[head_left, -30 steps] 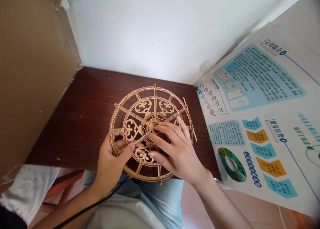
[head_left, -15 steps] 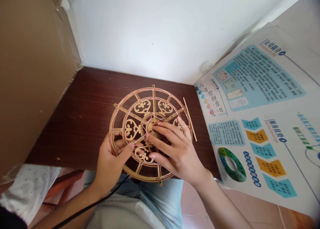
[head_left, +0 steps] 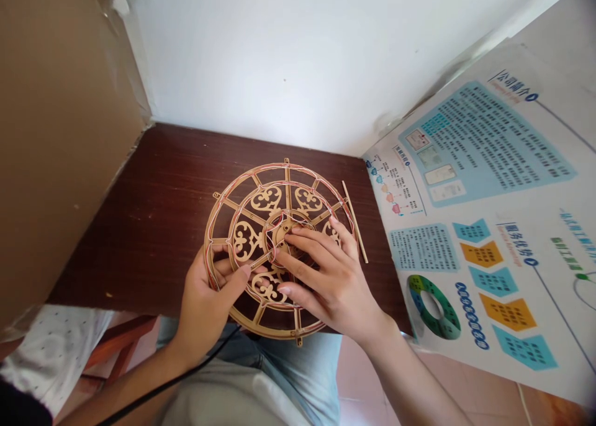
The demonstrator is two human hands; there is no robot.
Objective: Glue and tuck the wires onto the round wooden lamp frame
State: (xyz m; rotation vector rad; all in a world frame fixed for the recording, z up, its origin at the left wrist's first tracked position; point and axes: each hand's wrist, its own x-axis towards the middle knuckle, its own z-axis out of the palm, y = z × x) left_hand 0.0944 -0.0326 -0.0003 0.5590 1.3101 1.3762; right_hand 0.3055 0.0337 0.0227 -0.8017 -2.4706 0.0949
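A round wooden fretwork wheel (head_left: 261, 202) with heart-shaped scrollwork, spokes and thin red thread along its rings lies flat on a dark brown table (head_left: 167, 190). My left hand (head_left: 207, 302) grips the wheel's near-left rim, thumb on top and fingers underneath. Over the wheel's right half lies my right hand (head_left: 330, 277), fingers spread, its fingertips touching the hub at the centre. A thin wooden stick (head_left: 354, 222) lies just right of the wheel.
A white wall rises behind the table. On the left stands a brown cardboard panel (head_left: 56, 140). A printed poster board (head_left: 488, 227) with blue and orange graphics leans on the right. My lap in light jeans (head_left: 279, 376) shows below the table's edge.
Almost nothing has changed; my right fingers shifted slightly on the hub and the view drifted a little.
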